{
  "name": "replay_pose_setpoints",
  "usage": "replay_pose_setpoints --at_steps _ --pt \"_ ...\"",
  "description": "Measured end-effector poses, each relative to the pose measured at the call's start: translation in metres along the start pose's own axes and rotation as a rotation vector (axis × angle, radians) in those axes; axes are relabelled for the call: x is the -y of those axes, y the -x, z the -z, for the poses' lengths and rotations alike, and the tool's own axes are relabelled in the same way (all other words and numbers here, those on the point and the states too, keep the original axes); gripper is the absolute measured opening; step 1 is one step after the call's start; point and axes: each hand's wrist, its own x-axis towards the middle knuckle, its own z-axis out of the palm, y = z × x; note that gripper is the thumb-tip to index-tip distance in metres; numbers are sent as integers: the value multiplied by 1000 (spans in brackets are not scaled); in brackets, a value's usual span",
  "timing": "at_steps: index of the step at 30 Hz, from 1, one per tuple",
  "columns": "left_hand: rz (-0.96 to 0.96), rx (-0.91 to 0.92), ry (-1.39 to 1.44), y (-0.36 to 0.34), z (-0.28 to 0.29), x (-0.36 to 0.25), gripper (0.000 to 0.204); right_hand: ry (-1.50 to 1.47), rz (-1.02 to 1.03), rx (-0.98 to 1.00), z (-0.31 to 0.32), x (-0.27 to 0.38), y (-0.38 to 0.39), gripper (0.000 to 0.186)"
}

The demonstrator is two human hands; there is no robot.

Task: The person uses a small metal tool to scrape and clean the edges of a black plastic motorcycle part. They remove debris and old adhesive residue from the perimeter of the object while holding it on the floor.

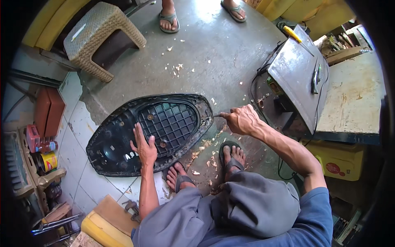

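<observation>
An upturned motorcycle seat [117, 150] lies on the floor in front of my feet, its black ribbed plastic underside facing up. My left hand [145, 149] rests on that underside near the middle, fingers stretched out and spread. At the seat's narrower right end, my right hand [243, 119] is closed around a thin dark tool [219, 115]. The tool points left, its tip at the seat's rim; its exact kind is hidden by the fingers. Cover material [203, 108] is folded over the rim around the base.
Pale scraps [197, 154] litter the floor around my sandalled feet. A woven-pattern stool [92, 35] stands far left, another person's foot [168, 22] beyond. To the right, a tilted metal panel [294, 70] carries a yellow-handled screwdriver [293, 34] and pliers [316, 79], beside a worn bench [354, 94].
</observation>
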Motion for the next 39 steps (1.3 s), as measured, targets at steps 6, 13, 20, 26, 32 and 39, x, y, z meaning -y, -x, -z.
replay_pose_setpoints --at_steps 6,13,20,26,32,39 --pt "-8 -86 -20 5 -6 13 64 260 78 -49 -12 28 7 38" --pt "-5 -125 -10 7 -10 13 62 664 115 131 -24 77 -18 28" --pt "-2 -106 -41 -10 -13 11 59 -404 -246 35 -36 14 -2 41" --pt "-91 -98 0 -30 -7 19 59 -1617 -594 140 -110 31 17 43" --pt "-58 -69 2 -33 -4 16 59 -336 -195 -201 -75 17 27 41" --pt "-56 -61 -1 -35 -3 15 60 486 13 68 -21 74 -13 20"
